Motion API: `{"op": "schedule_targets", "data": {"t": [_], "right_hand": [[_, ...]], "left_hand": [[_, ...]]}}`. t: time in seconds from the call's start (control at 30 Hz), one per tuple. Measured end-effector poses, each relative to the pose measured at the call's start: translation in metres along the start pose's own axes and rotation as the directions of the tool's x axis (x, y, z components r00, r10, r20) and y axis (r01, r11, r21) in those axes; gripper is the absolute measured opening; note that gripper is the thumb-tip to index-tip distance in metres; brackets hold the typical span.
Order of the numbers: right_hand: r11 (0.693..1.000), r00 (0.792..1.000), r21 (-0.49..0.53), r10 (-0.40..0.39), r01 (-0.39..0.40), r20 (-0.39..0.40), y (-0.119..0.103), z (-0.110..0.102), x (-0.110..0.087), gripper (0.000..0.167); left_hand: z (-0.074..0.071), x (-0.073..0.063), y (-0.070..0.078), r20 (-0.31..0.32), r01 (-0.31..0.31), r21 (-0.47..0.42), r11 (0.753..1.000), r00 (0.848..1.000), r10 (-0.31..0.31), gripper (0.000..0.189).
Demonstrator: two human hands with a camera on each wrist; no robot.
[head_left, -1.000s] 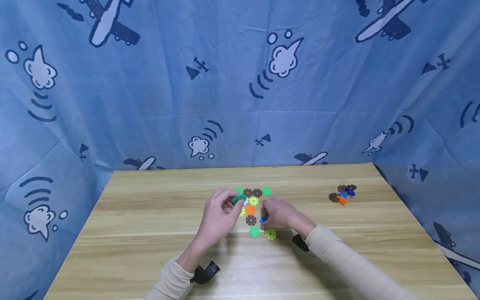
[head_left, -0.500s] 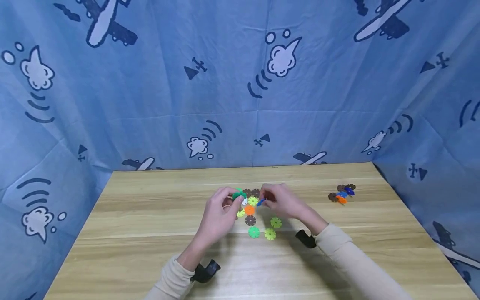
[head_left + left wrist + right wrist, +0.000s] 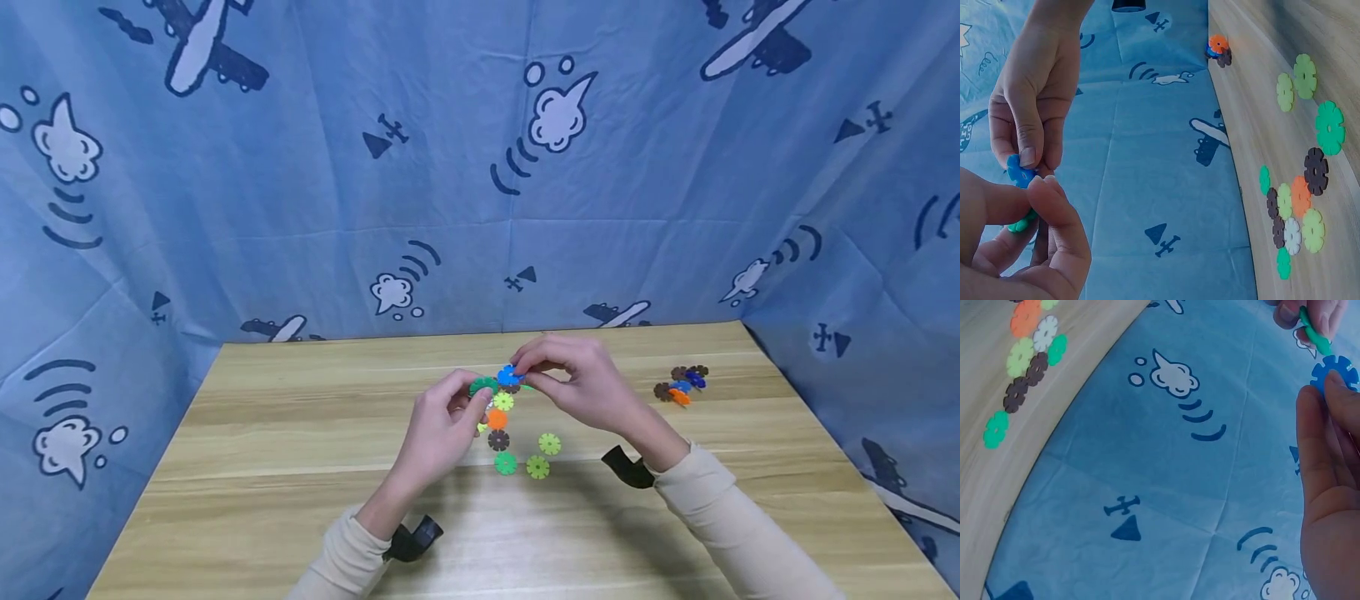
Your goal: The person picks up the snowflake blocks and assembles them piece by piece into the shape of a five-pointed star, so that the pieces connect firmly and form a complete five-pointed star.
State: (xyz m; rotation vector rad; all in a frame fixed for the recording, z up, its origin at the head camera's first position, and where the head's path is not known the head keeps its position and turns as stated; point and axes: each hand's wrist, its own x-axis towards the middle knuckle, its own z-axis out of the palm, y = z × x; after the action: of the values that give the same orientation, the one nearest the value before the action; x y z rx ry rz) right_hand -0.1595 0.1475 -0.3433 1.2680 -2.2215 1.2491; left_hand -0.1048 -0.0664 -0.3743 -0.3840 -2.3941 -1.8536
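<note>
My left hand (image 3: pixel 444 423) pinches a dark green notched snowflake disc (image 3: pixel 483 386), raised above the table. Between the thumb and fingers of my right hand (image 3: pixel 588 383) is a blue snowflake disc (image 3: pixel 508 376). In the right wrist view the blue disc (image 3: pixel 1335 372) meets or nearly meets the edge of the green disc (image 3: pixel 1315 336); whether they interlock I cannot tell. The left wrist view shows fingers hiding much of the green disc (image 3: pixel 1022 222). Below the hands lie flat discs, among them an orange disc (image 3: pixel 497 419) and a brown disc (image 3: pixel 498 440).
Nearer on the wooden table (image 3: pixel 285 450) lie a green disc (image 3: pixel 506 463) and two yellow-green discs, one at the front (image 3: pixel 537 467). A small pile of brown, blue and orange discs (image 3: pixel 680 397) sits far right. Behind the table hangs a blue printed cloth (image 3: pixel 450 167).
My right hand has picked the blue disc up off the table and carried it up and away from me to the green one. The left hand has stayed nearly still, holding the green disc.
</note>
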Motion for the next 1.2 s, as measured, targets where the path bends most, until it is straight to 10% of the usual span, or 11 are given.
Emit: {"op": "schedule_targets", "data": {"t": [0.8, 1.2], "right_hand": [[0.987, 0.986, -0.05, -0.153, 0.156, 0.065, -0.002, -0.001, -0.005, 0.028], [0.94, 0.952, -0.158, -0.296, 0.304, 0.074, 0.002, 0.008, -0.01, 0.037]], "left_hand": [[0.008, -0.005, 0.003, 0.018, -0.101, 0.149, 0.984, 0.995, 0.1, 0.005], [0.017, -0.007, 0.004, -0.008, 0.008, 0.133, 0.991, 1.0, -0.007, 0.022]]}}
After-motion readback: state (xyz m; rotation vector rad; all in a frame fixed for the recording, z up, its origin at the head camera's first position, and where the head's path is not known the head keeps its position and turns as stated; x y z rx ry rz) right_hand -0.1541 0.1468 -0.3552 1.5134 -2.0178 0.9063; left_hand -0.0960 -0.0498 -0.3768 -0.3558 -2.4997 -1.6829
